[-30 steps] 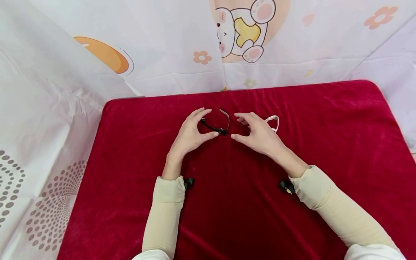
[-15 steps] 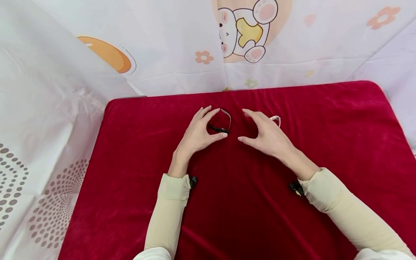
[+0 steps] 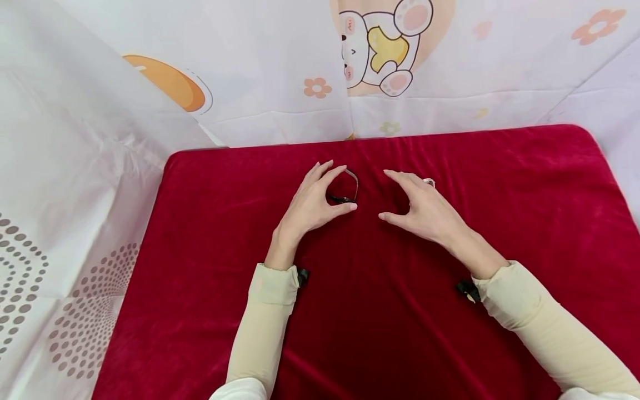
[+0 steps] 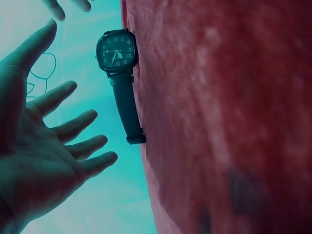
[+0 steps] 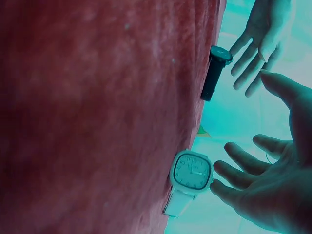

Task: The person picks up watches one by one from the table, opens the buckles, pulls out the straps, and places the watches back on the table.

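Our left hand (image 3: 310, 205) spread, hovering over black square-faced wristwatch (image 4: 117, 53) on red velvet-covered bench (image 3: 500, 222). Right hand (image 3: 425, 211) spread over white square-faced wristwatch (image 5: 191, 171). Reach step, we judge; next needs fingers closing round each case.

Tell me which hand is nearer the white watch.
Right. The right hand hovers just over the white watch, fingers spread, not touching. The left hand is farther off, beside the black watch.

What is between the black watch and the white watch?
Only bare red cloth lies between the black watch and the white watch, with the right hand hovering over part of it, in the head view.
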The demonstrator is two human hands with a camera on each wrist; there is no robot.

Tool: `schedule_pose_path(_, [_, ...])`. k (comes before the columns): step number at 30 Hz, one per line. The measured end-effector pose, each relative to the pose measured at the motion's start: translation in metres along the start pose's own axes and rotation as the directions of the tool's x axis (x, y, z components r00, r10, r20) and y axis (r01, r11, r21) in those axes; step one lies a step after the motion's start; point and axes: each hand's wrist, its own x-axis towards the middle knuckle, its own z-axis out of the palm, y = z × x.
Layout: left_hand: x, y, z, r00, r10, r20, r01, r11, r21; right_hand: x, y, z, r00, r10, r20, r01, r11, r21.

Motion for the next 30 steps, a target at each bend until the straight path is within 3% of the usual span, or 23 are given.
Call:
schedule_pose_path(13, [0.010,0.011,0.008,0.999,0.037,0.024,-0.038,0.997,0.060,-0.005,0.017,-0.011,0.998,-0.064,-0.016,0.064,0.998,-0.021])
schedule_pose_path(18, [0.010,0.015,0.012,0.999,0.046,0.029,-0.048,0.997,0.068,-0.008,0.023,-0.013,0.998,-0.058,-0.006,0.059,0.998,0.016])
schedule_pose_path(30, [0.017,0.024,0.021,0.997,0.068,0.046,-0.071,0.995,0.063,-0.011,0.031,-0.020,0.998,-0.045,-0.050,0.043,0.998,-0.050])
